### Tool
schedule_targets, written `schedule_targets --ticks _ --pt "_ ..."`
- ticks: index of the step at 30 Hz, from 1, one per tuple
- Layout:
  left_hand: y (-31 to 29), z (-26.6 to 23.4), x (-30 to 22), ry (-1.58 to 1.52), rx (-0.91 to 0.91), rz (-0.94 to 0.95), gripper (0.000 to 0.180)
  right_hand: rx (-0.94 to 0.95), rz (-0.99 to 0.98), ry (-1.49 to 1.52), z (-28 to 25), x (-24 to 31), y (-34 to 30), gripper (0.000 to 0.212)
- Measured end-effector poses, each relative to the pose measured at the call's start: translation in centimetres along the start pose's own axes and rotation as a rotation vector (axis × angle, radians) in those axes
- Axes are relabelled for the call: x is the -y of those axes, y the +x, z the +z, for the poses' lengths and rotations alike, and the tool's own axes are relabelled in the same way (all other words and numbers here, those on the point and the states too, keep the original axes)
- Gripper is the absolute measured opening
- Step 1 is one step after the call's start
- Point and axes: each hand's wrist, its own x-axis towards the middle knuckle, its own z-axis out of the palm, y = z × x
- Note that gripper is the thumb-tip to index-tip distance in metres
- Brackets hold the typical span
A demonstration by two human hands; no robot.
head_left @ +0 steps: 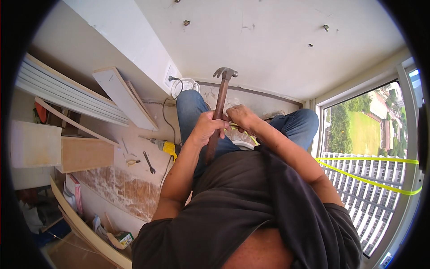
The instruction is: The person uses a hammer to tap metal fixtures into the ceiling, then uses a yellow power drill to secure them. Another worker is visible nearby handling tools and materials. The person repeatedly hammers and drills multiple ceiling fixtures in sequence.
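Note:
A claw hammer with a worn brown handle stands almost upright over my lap, its metal head at the top. My left hand is closed around the middle of its handle. Close beside it on the right, my right hand has its fingers curled in and pinched on a thin yellow-green strap. Part of that strap is hidden by the fingers, and its lower end trails toward my lap. Whether my left fingers also touch the strap, I cannot tell.
On the floor to the left lie a yellow power drill, a wrench and a cord. White boards lean at the left wall. A plug sits in a wall socket. Yellow-green straps cross the window at right. Bolts stick out ahead.

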Motion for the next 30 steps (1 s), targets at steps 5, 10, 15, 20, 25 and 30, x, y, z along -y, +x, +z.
schedule_targets --ticks 5,10,15,20,25,30 --pt "0.0 -2.0 1.7 -0.219 0.031 -0.058 0.017 -0.269 0.252 0.712 1.3 0.6 2.1 0.036" --pt "0.1 -5.0 4.6 -0.490 0.076 -0.007 0.014 -0.141 0.303 1.090 0.9 -2.1 3.2 0.021" --pt "0.6 -6.1 5.2 -0.665 0.050 0.020 0.017 -0.047 0.240 1.164 -0.6 -2.8 1.4 0.022" --pt "1.3 -6.0 5.0 -0.659 0.045 -0.022 0.018 0.013 0.157 1.171 -1.4 -5.6 1.0 0.021" --pt "1.3 -6.0 5.1 -0.646 0.072 -0.048 0.019 0.095 0.068 1.150 -1.2 -5.6 0.3 0.025" --pt "1.4 -6.0 5.2 -0.647 0.064 -0.048 0.019 0.143 0.021 1.186 -1.3 -4.0 -0.8 0.032"
